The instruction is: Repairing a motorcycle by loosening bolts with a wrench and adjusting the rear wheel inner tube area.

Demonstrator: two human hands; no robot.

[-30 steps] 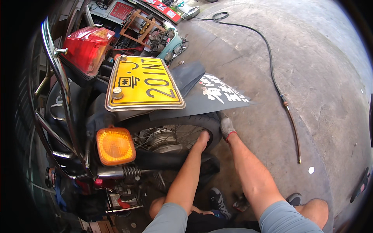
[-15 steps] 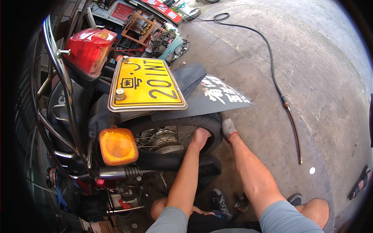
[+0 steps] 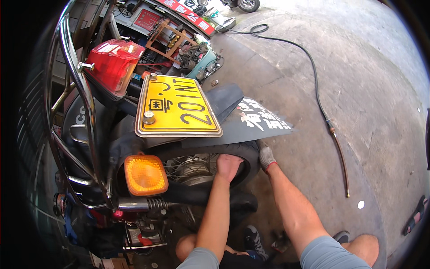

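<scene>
A motorcycle's rear wheel, with a black tyre (image 3: 253, 157) and wire spokes, is in front of me. My bare left hand (image 3: 229, 167) reaches in at the rim beside the spokes, fingers curled toward the tyre's inner edge; what they hold, if anything, is hidden. My right hand (image 3: 267, 158), in a grey glove with a red cuff, is against the tyre's outer side. Its fingers go out of sight under the black mudguard (image 3: 201, 140). Above the wheel is a yellow number plate (image 3: 179, 107), with an orange turn signal (image 3: 146, 175) to the left.
A chrome rack (image 3: 74, 54) and red tail light (image 3: 114, 65) stand at the left. A black hose (image 3: 313, 71) with a brown end lies across the concrete at right. Behind the bike sits a teal bin (image 3: 204, 62) of metal parts. A sandal (image 3: 415, 215) lies far right.
The view has shifted, so the motorcycle appears slightly lower and farther right. My left hand has moved a little toward the hub, its back more turned up. My right hand stays by the tyre.
</scene>
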